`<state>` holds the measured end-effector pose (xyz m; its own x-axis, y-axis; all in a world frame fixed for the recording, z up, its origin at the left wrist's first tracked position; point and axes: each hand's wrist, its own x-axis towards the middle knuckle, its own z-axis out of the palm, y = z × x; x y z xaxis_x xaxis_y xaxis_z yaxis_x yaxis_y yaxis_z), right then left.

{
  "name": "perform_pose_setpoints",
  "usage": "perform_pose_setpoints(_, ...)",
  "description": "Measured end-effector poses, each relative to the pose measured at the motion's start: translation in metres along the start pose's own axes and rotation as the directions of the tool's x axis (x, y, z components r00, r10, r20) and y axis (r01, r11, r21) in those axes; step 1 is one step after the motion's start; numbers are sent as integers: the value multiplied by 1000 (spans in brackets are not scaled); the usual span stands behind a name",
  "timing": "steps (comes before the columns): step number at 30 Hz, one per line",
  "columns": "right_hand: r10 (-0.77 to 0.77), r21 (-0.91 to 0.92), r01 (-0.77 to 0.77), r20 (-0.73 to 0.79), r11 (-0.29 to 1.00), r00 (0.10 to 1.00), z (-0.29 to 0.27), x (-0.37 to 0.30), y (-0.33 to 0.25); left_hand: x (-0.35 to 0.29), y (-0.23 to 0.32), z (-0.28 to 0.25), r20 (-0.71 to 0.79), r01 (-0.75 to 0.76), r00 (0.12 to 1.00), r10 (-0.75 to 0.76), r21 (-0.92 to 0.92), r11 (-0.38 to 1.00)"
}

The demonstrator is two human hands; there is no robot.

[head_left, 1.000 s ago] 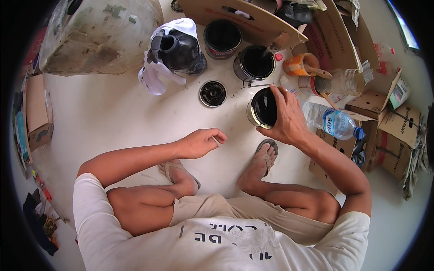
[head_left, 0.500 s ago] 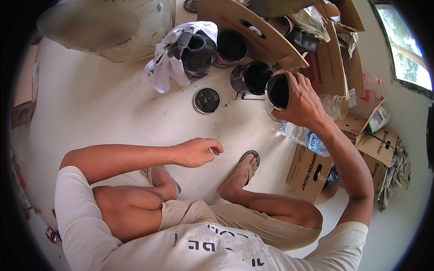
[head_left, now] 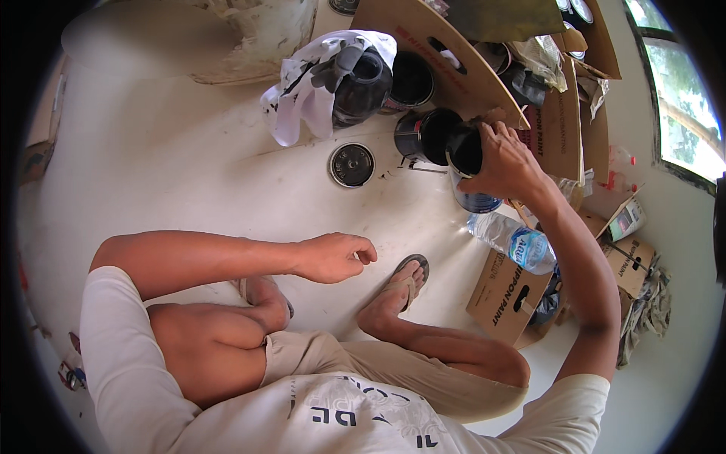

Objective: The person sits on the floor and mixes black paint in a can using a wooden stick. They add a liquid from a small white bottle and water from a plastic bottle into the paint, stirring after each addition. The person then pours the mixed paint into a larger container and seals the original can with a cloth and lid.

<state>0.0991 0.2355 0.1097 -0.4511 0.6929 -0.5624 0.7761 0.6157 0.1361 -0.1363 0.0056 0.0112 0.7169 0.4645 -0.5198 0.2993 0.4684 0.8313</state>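
My right hand (head_left: 510,159) is wrapped round the rim and side of a paint can (head_left: 473,198). This can is tilted, its dark mouth facing the open black paint can (head_left: 408,136) that stands on the floor to its left. The two rims look close; I cannot tell whether they touch. Over my lap hangs my left hand (head_left: 333,257), its fingers loosely curled with nothing in them. A round dark can lid (head_left: 352,165) lies on the floor beyond it. A dark bottle-shaped container (head_left: 361,98), partly draped with a white cloth (head_left: 299,106), stands behind the lid.
Another dark can (head_left: 412,79) stands beside a cardboard box (head_left: 484,83). Below my right hand lies a clear water bottle (head_left: 522,242), beside another cardboard box (head_left: 503,291). At the back left is a large stained container (head_left: 261,38). My sandalled foot (head_left: 404,280) rests on the floor.
The paint can in my right hand has tipped further toward the standing can, and more of its outer side shows. My left hand stays curled in nearly the same place. The view has shifted slightly.
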Motion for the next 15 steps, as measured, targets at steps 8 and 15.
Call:
perform_pose_setpoints(8, -16, -15, 16, 4, 1000, 1000, -3, 1, -1, 6, -4, 1, -9, -28, 1000, 28, 5, 1000)
perform_pose_setpoints(15, -37, 12, 37, -3, 999, 999, -4, 1, 0, 6, -6, 1, -5, -25, 1000, 25, 4, 1000)
